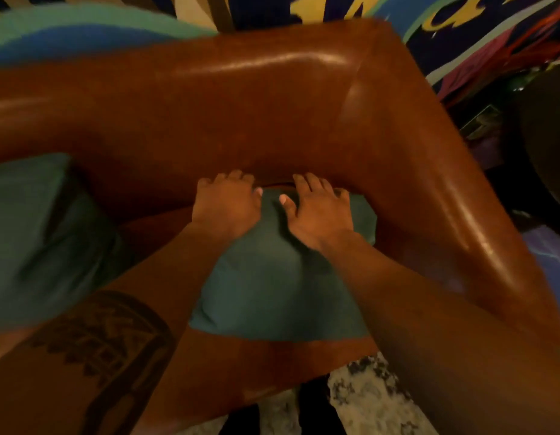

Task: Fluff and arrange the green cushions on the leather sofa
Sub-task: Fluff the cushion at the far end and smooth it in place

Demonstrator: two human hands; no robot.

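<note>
A green cushion (272, 287) lies in the right corner of the brown leather sofa (241, 98), its far edge against the backrest. My left hand (226, 204) and my right hand (317, 208) both rest on the cushion's far edge, side by side, fingers curled over the top where it meets the backrest. A second green cushion (36, 233) lies on the seat at the left, apart from both hands and blurred.
The sofa's right armrest (445, 199) runs close beside the cushion. A colourful painted wall (460, 32) stands behind the sofa. A dark round object (545, 146) sits at the far right. Speckled flooring (366, 400) shows below the seat edge.
</note>
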